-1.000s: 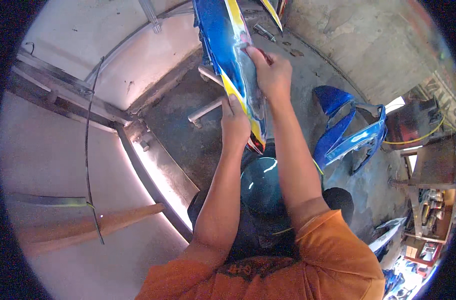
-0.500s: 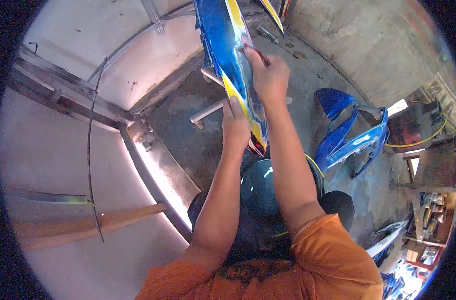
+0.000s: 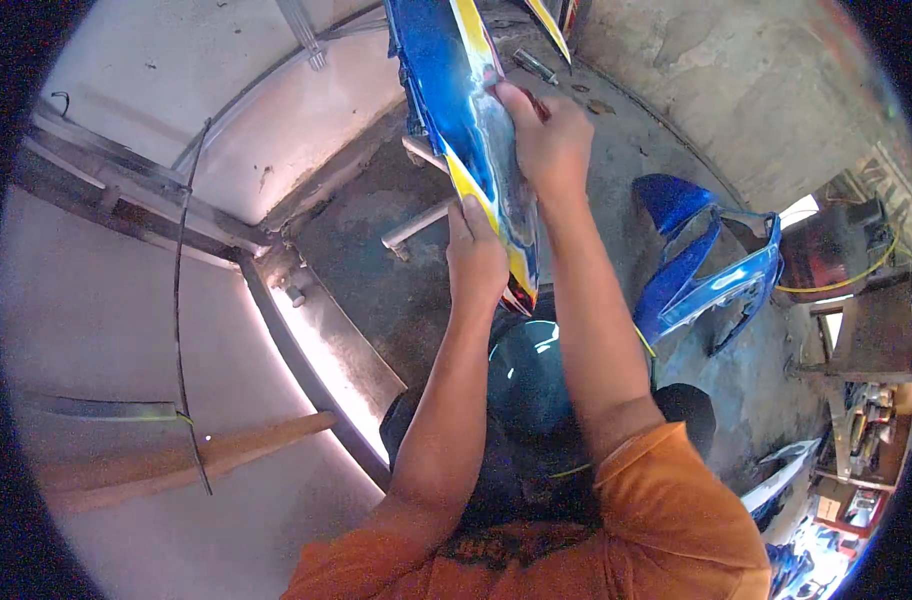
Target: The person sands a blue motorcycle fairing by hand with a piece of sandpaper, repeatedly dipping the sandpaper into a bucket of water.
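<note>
A long blue motorcycle body panel (image 3: 451,90) with yellow and white stripes slants up from the middle of the head view. Its surface has a dull greyish patch with whitish edges along the right side. My left hand (image 3: 479,258) is closed around the panel's lower left edge, thumb on top of the yellow stripe. Against the right side of the panel, my right hand (image 3: 556,150) pinches a small dark red piece (image 3: 543,111), mostly hidden by the fingers. The panel's narrow tip (image 3: 519,301) points toward me.
Below the tip is a dark, shiny round thing (image 3: 524,375) between my knees. Another blue body panel (image 3: 711,280) lies on the floor at right. A wooden beam (image 3: 236,455) juts from the left wall; a shelf (image 3: 866,430) holds clutter at far right.
My right hand has shifted slightly right and down along the panel with the red piece. The left hand keeps its hold on the lower edge, and the view has moved slightly.
</note>
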A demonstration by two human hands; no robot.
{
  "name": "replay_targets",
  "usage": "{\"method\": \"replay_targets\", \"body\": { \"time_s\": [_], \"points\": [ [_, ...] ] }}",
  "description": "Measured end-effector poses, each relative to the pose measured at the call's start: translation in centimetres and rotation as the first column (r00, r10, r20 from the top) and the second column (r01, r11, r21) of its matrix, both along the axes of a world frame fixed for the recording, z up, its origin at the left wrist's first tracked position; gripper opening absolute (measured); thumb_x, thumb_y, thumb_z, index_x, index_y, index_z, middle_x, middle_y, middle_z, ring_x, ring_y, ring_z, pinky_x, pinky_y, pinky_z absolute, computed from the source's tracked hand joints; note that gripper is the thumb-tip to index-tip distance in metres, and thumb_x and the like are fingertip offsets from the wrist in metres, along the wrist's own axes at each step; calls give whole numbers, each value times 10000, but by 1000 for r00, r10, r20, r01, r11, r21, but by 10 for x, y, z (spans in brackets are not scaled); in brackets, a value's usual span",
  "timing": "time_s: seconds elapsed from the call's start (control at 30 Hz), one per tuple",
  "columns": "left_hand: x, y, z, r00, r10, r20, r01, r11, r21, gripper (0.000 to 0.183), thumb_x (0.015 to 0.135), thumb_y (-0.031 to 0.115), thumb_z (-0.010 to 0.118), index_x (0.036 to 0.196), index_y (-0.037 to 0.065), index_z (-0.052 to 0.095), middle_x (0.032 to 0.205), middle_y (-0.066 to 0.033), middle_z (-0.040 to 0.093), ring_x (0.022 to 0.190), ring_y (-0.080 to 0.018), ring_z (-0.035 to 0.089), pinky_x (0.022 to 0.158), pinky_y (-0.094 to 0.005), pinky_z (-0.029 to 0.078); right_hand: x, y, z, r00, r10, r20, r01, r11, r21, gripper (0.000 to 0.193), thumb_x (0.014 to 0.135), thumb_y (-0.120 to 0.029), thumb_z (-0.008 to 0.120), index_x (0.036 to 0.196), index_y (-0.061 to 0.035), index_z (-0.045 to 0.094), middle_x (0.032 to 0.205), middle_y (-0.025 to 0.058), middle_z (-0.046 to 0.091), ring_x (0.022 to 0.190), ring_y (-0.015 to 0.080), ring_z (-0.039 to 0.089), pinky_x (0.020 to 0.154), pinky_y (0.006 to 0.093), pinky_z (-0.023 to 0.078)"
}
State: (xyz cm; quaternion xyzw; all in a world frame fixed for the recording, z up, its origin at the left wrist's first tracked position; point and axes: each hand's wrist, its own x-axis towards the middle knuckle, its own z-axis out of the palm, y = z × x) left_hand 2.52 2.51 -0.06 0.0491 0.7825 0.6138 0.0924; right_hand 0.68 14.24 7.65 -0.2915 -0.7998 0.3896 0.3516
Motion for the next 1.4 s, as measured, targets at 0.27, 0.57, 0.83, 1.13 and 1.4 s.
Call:
{"method": "replay_targets", "body": {
  "time_s": [0.27,0.57,0.83,1.13,1.4],
  "points": [
    [-3,-4,-3,999,-8,45,8,1000,18,583,1043,465,253,1350,0,424,1221,-362,560,1163,-542,514,957,-560,408,55,-35,-78,992,-11,-125,8,1000,-23,403,840,-418,724,855,-16,746,831,239,656,777,402,631,723,459,479],
    [-2,-2,1,999,-33,33,34,999,-40,596,1042,481,244,1326,-6,437,1226,-376,545,1164,-555,497,958,-570,404,2,-21,-15,991,-105,-84,120,973,199,445,832,-439,722,800,5,728,831,246,652,786,412,615,736,491,455],
    [0,-2,-5,999,1,37,-1,1000,-1,555,1039,474,263,1276,15,465,1185,-369,569,1117,-562,515,933,-594,405,50,-31,-78,995,-99,-28,99,995,-14,473,810,-444,754,840,28,730,857,240,663,796,400,636,723,467,477],
    [-5,-4,-7,1000,16,-8,-17,1000,-25,547,1038,466,272,1299,18,447,1176,-371,570,1113,-567,509,920,-603,402,34,-24,-60,999,-27,-18,29,992,122,439,829,-405,751,798,31,714,708,233,629,665,326,632,655,422,473],
    [-3,-1,-5,999,28,17,-27,999,-24,562,1036,467,278,1327,16,442,1193,-368,565,1132,-559,505,932,-590,402,5,-12,-25,997,-39,-62,46,993,113,402,822,-385,762,823,16,732,743,224,649,683,341,634,659,413,467]
  ]
}}
